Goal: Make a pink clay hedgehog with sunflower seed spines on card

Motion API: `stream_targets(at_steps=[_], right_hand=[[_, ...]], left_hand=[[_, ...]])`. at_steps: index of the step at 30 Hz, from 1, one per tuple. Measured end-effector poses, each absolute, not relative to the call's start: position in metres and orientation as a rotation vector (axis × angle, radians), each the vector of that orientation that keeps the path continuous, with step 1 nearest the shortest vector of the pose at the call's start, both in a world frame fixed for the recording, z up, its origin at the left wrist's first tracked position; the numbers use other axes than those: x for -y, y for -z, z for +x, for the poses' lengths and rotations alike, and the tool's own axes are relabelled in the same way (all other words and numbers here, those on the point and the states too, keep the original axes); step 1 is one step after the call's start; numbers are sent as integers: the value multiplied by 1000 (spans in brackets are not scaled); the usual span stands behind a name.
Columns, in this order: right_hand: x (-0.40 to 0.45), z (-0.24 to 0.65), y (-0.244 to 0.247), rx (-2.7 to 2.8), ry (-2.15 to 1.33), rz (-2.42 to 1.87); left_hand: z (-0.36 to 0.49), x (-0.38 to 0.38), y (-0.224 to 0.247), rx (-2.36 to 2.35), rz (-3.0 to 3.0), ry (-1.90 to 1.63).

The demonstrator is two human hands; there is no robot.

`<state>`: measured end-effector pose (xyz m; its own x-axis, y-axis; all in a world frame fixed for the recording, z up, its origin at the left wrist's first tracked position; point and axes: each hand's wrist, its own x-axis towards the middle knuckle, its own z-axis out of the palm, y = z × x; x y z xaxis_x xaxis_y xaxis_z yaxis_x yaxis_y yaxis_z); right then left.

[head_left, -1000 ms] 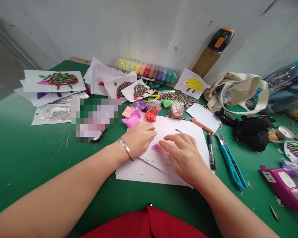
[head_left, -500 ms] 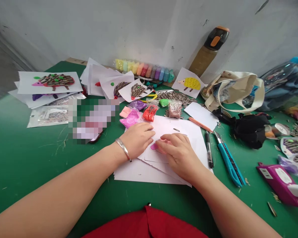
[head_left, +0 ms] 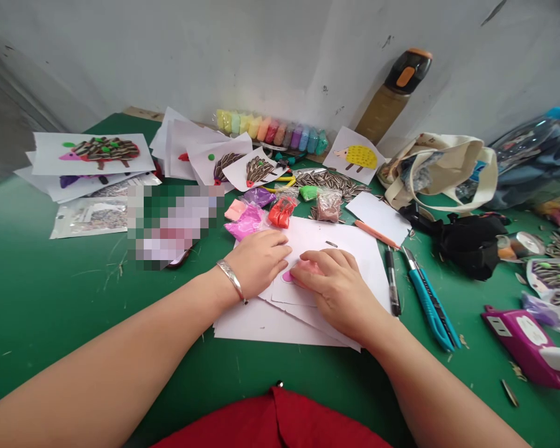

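My left hand (head_left: 260,262), with a silver bracelet at the wrist, lies flat on the left part of the white paper (head_left: 242,323), fingers slightly apart and holding nothing. My right hand (head_left: 333,283) rests over a small sheet on top of the paper stack, its fingers spread and bent across a pink clay shape (head_left: 310,267). A magenta clay piece (head_left: 287,275) shows on the sheet between the two hands, by my right fingertips. One striped seed (head_left: 331,244) lies on the paper above my right hand.
Bags of red clay (head_left: 282,212), pink clay (head_left: 246,223) and brown clay (head_left: 328,206) lie behind the paper. Right of it are a black pen (head_left: 392,283) and a blue cutter (head_left: 432,305). Hedgehog pictures (head_left: 105,152), a seed pile (head_left: 331,182) and a bottle (head_left: 392,93) stand farther back.
My right fingers have lowered and flattened slightly over the pink clay, shifting a little to the left. My left hand has stayed in place.
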<state>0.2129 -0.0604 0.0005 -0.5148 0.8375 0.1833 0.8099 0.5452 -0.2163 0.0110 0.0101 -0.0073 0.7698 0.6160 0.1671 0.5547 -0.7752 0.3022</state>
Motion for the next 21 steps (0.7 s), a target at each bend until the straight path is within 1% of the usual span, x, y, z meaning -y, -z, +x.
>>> stream_targets(at_steps=[4, 15, 21], right_hand=[[63, 216, -1, 2430, -209, -1382], [66, 213, -5, 2655, -133, -1349], [68, 218, -13, 2643, -194, -1298]], left_hand=[[11, -10, 8, -909, 2726, -398], [12, -11, 8, -899, 2739, -375], [11, -10, 7, -914, 2742, -349]])
